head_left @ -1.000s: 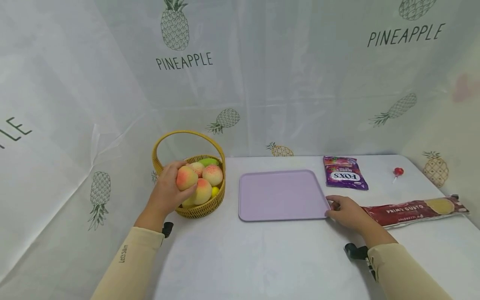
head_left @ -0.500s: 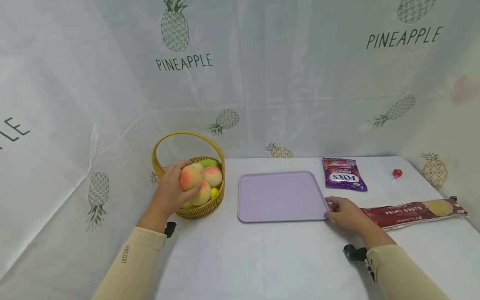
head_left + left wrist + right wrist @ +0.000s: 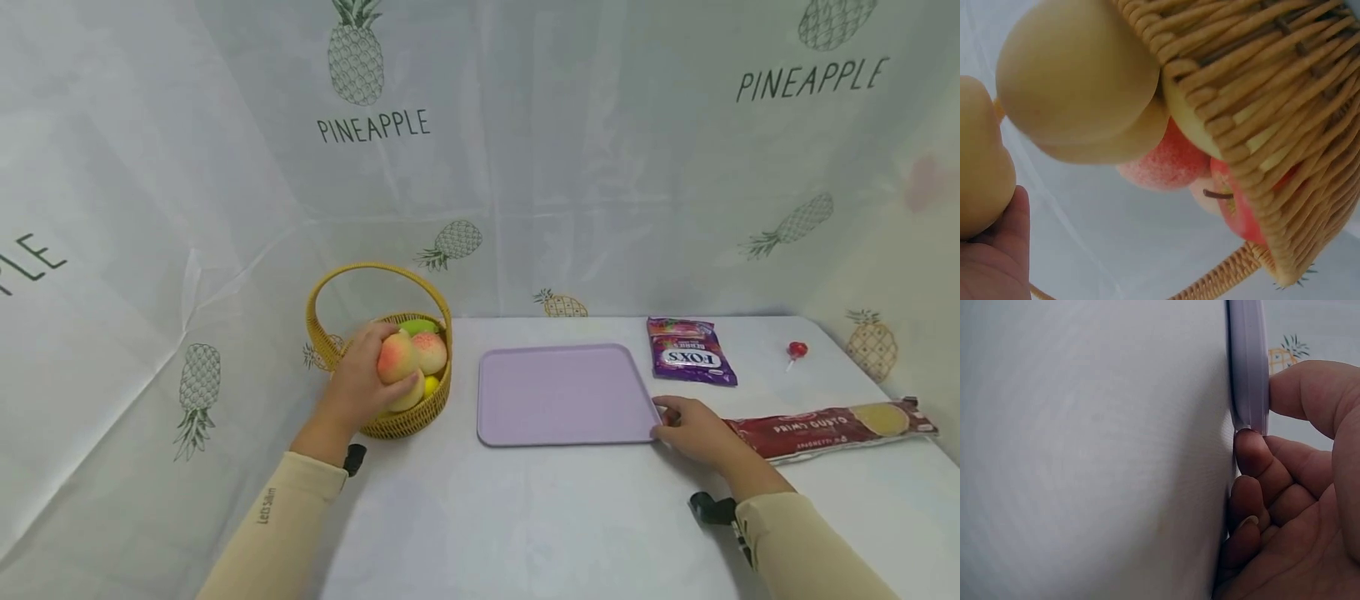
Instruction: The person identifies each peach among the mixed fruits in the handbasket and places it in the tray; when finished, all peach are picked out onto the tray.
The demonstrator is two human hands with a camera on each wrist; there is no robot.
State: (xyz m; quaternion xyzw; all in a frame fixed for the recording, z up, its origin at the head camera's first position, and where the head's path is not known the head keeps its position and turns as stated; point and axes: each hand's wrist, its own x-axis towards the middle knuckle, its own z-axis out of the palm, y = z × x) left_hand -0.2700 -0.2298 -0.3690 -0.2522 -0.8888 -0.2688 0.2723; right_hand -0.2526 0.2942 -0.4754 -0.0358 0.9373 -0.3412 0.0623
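A peach (image 3: 398, 358) firmly gripped by the left hand (image 3: 357, 382), held above the fruit (image 3: 430, 353) in the basket (image 3: 401, 427), the tray (image 3: 566, 396) pinched at its right edge by the right hand (image 3: 697, 431).

Soft light, faint shadows, dim wrist views

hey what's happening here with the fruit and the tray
A person's left hand grips a peach at a handled wicker basket that holds more fruit. The right hand pinches the right edge of a lilac tray. A Fox's Berries bag, red lollipop and Primo Gusto packet lie to the tray's right.
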